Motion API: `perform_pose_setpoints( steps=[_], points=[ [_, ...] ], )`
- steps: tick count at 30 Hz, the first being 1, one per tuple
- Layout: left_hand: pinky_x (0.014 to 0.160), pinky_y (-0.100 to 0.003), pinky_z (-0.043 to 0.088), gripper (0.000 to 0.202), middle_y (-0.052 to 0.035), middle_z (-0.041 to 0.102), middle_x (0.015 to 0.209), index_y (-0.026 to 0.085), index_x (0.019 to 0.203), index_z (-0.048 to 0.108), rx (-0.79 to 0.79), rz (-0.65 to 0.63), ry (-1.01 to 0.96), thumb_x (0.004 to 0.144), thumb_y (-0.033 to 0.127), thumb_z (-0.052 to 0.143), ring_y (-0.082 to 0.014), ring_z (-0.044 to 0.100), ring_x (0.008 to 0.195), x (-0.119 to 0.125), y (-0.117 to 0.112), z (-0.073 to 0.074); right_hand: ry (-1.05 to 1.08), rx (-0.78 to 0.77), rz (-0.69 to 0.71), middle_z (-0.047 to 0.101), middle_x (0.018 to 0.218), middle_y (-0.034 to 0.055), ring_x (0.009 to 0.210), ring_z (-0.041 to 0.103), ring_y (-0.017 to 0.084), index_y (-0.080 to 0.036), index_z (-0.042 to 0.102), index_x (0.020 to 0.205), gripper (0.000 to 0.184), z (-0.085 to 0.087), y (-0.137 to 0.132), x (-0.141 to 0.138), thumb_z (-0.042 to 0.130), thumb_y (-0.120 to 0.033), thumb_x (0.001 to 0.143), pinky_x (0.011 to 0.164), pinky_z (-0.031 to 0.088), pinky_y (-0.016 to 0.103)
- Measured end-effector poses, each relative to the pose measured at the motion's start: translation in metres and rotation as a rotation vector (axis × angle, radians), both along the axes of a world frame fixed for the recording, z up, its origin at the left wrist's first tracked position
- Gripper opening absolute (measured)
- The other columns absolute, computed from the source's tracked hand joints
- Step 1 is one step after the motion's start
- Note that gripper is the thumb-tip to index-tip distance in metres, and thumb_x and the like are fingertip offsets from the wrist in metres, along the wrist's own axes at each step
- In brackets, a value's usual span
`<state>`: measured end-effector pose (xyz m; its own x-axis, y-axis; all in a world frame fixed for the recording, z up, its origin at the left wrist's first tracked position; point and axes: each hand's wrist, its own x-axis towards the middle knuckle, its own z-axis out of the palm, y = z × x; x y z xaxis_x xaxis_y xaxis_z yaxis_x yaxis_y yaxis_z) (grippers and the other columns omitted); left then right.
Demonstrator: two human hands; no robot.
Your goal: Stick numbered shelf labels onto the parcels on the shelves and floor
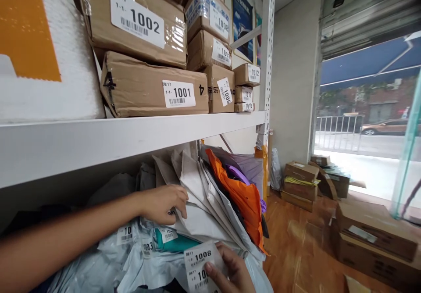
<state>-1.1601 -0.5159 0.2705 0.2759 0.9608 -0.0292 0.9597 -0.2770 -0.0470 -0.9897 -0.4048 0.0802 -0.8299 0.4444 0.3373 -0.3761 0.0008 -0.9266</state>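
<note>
My left hand [166,203] reaches in from the left over the mailer bags on the lower shelf, its fingers curled down against a pale grey mailer bag [200,223]. Part of a printed label [171,212] shows beneath those fingers; whether they grip it or press it I cannot tell. At the bottom, my right hand [235,269] pinches a sheet of label stickers [201,260], the top one reading 1008. Between the hands lies a teal parcel bag [177,241] with a label. Beside it, a pale blue bag [138,258] bears label 1003.
Above is a white shelf beam [138,141] carrying labelled cartons, among them carton 1001 [141,95] and carton 1002 [98,16]. An orange bag [235,192] leans at the rack's right end, near its upright post [268,65]. Cardboard boxes [375,231] stand on the wooden floor.
</note>
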Motion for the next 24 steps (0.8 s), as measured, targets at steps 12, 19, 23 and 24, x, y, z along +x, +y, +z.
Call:
perform_pose_setpoints(
  steps=[12, 19, 23, 24],
  points=[
    [0.067, -0.027, 0.046, 0.033, -0.0049, 0.070, 0.097, 0.023, 0.099, 0.065, -0.121, 0.637, -0.023, 0.079, 0.047, 0.054, -0.0228, 0.064, 0.086, 0.039, 0.025, -0.010, 0.047, -0.359, 0.040, 0.046, 0.048, -0.0047, 0.046, 0.040, 0.011, -0.019, 0.052, 0.061, 0.052, 0.019, -0.003, -0.055, 0.071, -0.067, 0.055, 0.049, 0.032, 0.024],
    [0.076, -0.044, 0.050, 0.037, -0.0196, 0.068, 0.099, 0.009, 0.106, 0.062, -0.059, 0.693, 0.249, 0.089, 0.030, 0.036, -0.0340, 0.064, 0.094, 0.046, 0.027, -0.044, -0.028, -0.334, -0.150, 0.033, 0.044, -0.0073, 0.045, 0.025, 0.007, -0.019, 0.039, 0.048, 0.063, 0.001, -0.009, -0.063, 0.064, -0.077, 0.051, 0.046, 0.022, 0.022],
    [0.067, -0.042, 0.052, 0.031, -0.0188, 0.070, 0.093, 0.012, 0.109, 0.059, -0.114, 0.661, 0.404, 0.087, 0.021, 0.039, -0.0333, 0.067, 0.085, 0.044, 0.030, -0.053, -0.025, -0.402, 0.063, 0.041, 0.043, -0.0068, 0.041, 0.033, 0.008, -0.017, 0.054, 0.059, 0.051, -0.012, -0.006, -0.059, 0.074, -0.064, 0.053, 0.047, 0.028, 0.023],
    [0.067, -0.042, 0.052, 0.030, -0.0194, 0.070, 0.093, 0.012, 0.109, 0.059, -0.125, 0.669, 0.416, 0.086, 0.019, 0.041, -0.0337, 0.067, 0.086, 0.044, 0.032, -0.055, -0.019, -0.421, 0.040, 0.042, 0.043, -0.0064, 0.041, 0.034, 0.008, -0.017, 0.054, 0.058, 0.051, -0.014, -0.006, -0.059, 0.075, -0.063, 0.053, 0.046, 0.027, 0.022]
  ],
)
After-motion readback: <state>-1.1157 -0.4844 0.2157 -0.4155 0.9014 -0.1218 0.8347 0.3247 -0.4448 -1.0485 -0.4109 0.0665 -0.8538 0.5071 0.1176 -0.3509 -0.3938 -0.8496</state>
